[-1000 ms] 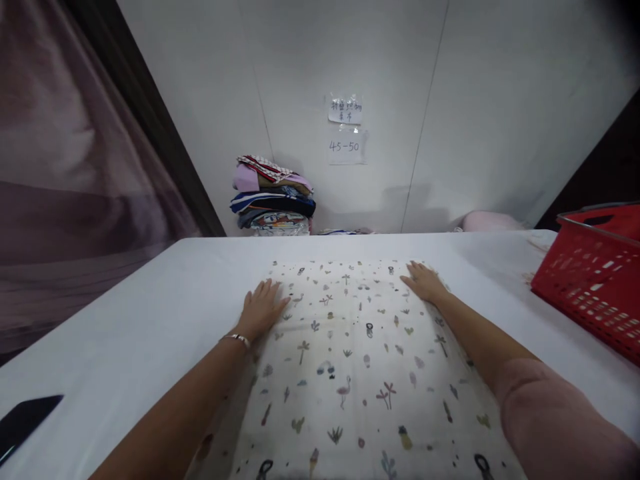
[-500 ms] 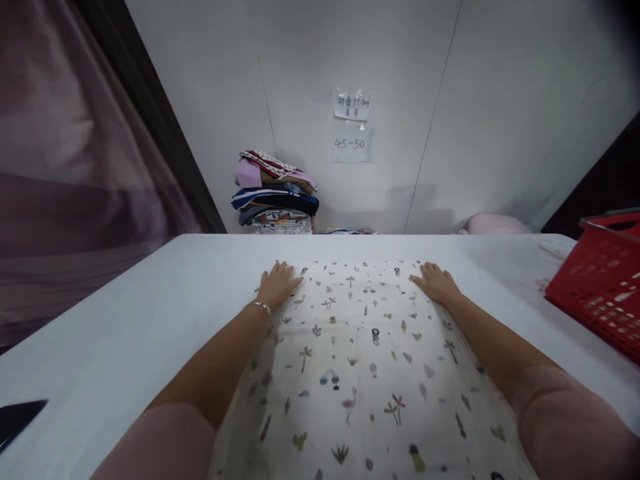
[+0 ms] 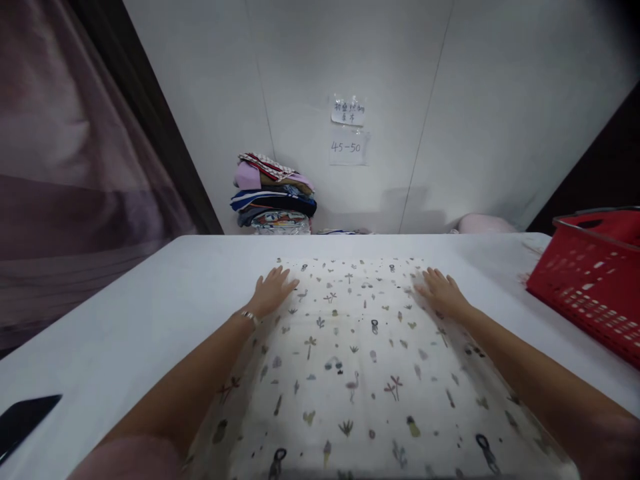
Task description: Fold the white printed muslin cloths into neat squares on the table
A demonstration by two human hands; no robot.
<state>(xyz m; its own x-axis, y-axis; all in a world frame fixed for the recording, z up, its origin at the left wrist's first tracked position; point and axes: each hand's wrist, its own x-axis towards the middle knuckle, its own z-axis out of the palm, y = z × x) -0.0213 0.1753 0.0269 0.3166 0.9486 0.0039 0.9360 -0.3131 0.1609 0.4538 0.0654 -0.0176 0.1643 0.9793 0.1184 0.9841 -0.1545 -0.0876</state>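
Observation:
A white cloth (image 3: 365, 340) printed with small flamingos, palm trees and plants lies spread over the white table (image 3: 150, 320). Its far edge is nearly straight, and faint creases cross it. At its far left side, my left hand (image 3: 273, 293), with a bracelet on the wrist, lies palm down with fingers stretched out. My right hand (image 3: 441, 293) rests in the same flat way on the far right side of the cloth, fingers spread. Neither hand grips the fabric. Both forearms run along the cloth's sides, hiding parts of its edges.
A red plastic basket (image 3: 595, 287) stands on the table at the right. A dark flat object (image 3: 27, 420) lies at the near left. Behind the table are a stack of folded fabrics (image 3: 275, 193) and a pinkish bundle (image 3: 485, 223). A curtain (image 3: 85, 160) hangs at the left.
Both hands have slid slightly back from the cloth's far corners, and their fingers lie flat. The near part of the cloth looks wider. The view has shifted a little to the right.

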